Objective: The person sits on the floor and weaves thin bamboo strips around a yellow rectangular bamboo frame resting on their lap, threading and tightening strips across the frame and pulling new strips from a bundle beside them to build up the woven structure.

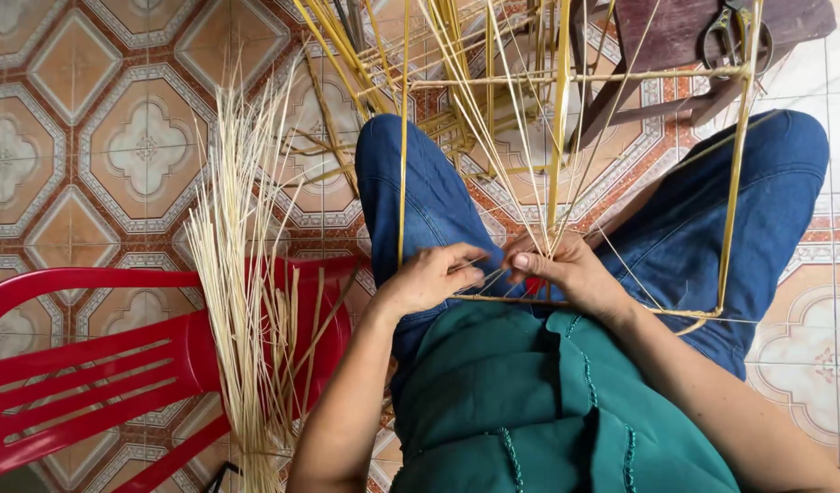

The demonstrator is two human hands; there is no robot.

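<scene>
A frame of yellow bamboo sticks (pixel 558 119) stands between my knees, its lower bar lying across my lap. My left hand (pixel 429 277) pinches thin pale bamboo strips (pixel 520 137) near the frame's lower left corner. Close beside it, my right hand (pixel 566 267) grips the same bunch of thin strips where they meet the lower bar, thumb on top. The two hands almost touch. I wear blue jeans and a green top.
A red plastic chair (pixel 91 365) lies at the lower left with a loose bundle of pale strips (pixel 246 301) resting on it. A dark wooden stool (pixel 693 46) with metal shears (pixel 735 36) on it stands at the top right. Patterned floor tiles surround me.
</scene>
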